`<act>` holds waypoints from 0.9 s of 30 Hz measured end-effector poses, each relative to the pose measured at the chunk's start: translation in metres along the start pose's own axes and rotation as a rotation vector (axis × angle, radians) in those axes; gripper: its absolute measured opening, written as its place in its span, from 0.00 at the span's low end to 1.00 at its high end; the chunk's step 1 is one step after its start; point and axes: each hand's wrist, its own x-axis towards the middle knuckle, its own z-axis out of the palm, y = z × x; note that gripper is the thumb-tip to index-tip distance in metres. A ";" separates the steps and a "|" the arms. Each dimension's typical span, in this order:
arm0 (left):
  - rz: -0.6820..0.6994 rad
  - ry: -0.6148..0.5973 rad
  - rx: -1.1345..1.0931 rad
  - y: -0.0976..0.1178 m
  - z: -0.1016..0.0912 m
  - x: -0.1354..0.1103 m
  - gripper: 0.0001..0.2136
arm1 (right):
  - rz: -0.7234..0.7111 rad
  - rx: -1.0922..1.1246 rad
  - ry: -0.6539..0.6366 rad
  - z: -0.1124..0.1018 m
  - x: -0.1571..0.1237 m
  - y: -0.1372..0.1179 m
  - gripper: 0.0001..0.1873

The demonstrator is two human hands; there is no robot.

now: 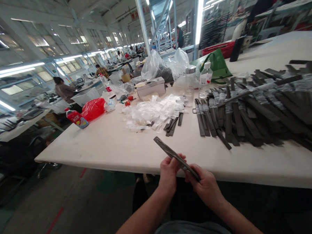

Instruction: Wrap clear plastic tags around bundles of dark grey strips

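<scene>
Both hands grip one dark grey-green fabric strip [165, 147], possibly a belt, tilted above the table's front edge. My left hand [169, 171] is closed around its middle. My right hand [205, 182] is closed on its lower end, nearest my body. Whether the strip is one layer or several folded together I cannot tell. To the right lies a large pile of similar dark strips [246, 121], many wrapped with a pale band. Ahead is a heap of thin white plastic pieces [155, 111], with a few short dark strips [173, 126] beside it.
The white table [107, 147] carries a red bag [94, 109], a red carton [77, 117], a white box [151, 88], a clear bottle [205, 77], a jar [190, 78] and a green bag [218, 66]. A person [63, 89] stands at another table, far left.
</scene>
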 end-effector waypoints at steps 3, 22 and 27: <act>-0.013 -0.059 0.014 -0.002 -0.001 -0.007 0.13 | -0.013 -0.014 -0.007 0.001 0.003 0.002 0.13; -0.089 0.141 -0.051 0.006 -0.030 0.014 0.11 | 0.054 -0.118 -0.029 0.005 -0.006 0.006 0.07; -0.187 0.112 0.050 -0.019 -0.030 0.004 0.17 | 0.114 -0.136 -0.052 -0.006 0.003 0.007 0.04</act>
